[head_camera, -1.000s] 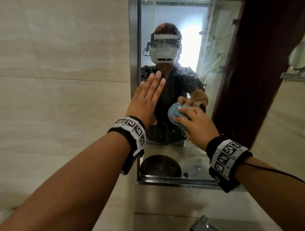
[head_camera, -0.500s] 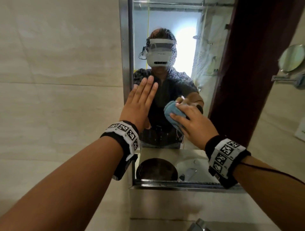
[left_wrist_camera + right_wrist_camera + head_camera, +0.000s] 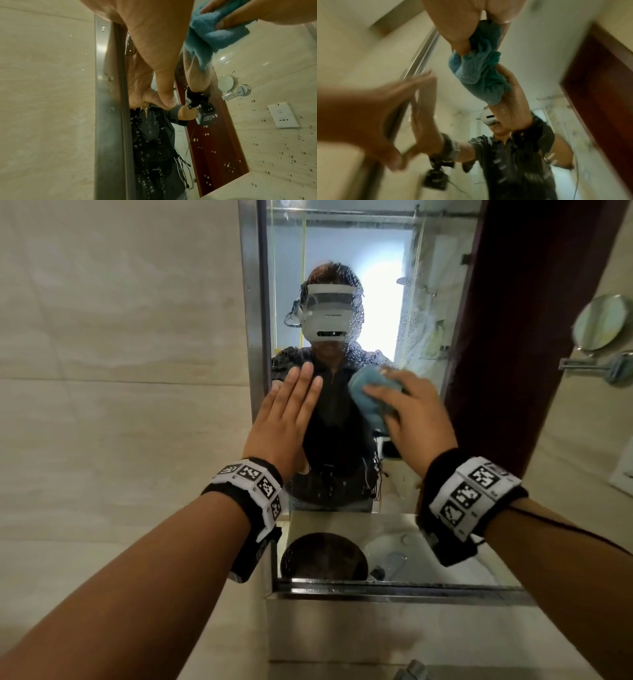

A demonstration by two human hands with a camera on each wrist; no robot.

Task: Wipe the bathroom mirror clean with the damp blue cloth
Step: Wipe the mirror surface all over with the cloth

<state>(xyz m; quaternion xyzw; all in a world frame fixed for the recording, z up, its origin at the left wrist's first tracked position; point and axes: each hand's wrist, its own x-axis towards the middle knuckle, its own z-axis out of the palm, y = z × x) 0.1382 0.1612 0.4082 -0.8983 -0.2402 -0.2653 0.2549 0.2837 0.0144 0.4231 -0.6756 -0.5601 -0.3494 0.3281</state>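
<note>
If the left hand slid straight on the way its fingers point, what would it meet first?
The left hand lies flat on the mirror, fingers pointing up. Going on, it would likely meet only wet glass; the blue cloth sits off to its right.

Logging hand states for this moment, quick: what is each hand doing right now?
Left hand: open, flat with straight fingers against the mirror.
Right hand: holding the bunched blue cloth on the glass.

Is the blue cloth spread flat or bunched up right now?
Bunched up. The blue cloth is a crumpled wad, folds showing, gripped by the right hand and pressed on the mirror.
</note>
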